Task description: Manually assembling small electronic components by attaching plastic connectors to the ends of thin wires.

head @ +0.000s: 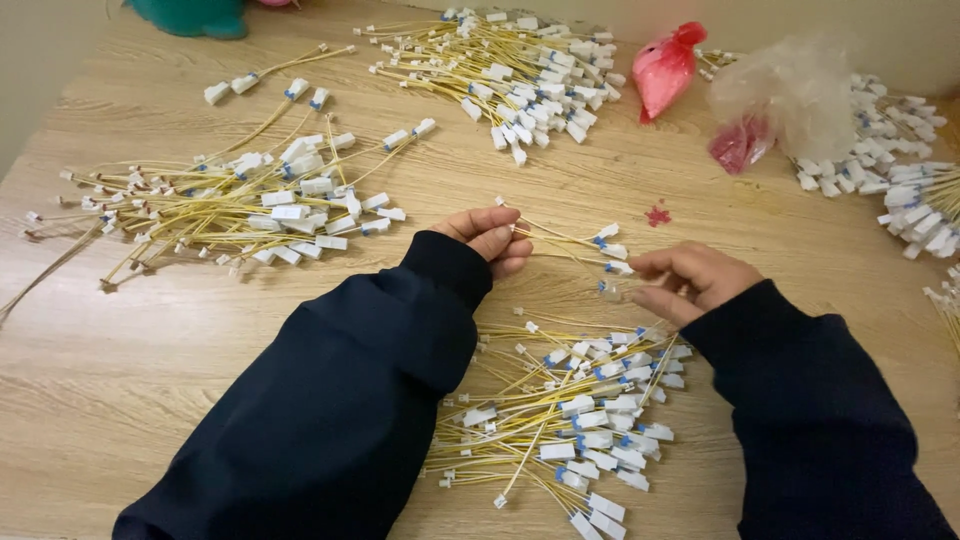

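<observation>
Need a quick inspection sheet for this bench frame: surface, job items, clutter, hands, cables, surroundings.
Surface: light wood-grain table, one small red scrap.
Job's things: a few yellow wires with white connectors stretched between both hands.
Clutter: red bag, clear plastic bag.
Grippers: left hand pinches the thin ends; right hand closed at the connector ends; dark sleeves.
Cables: wire piles at left, top, right edge, near pile under the hands.
Surroundings: teal object at the far edge.
</observation>
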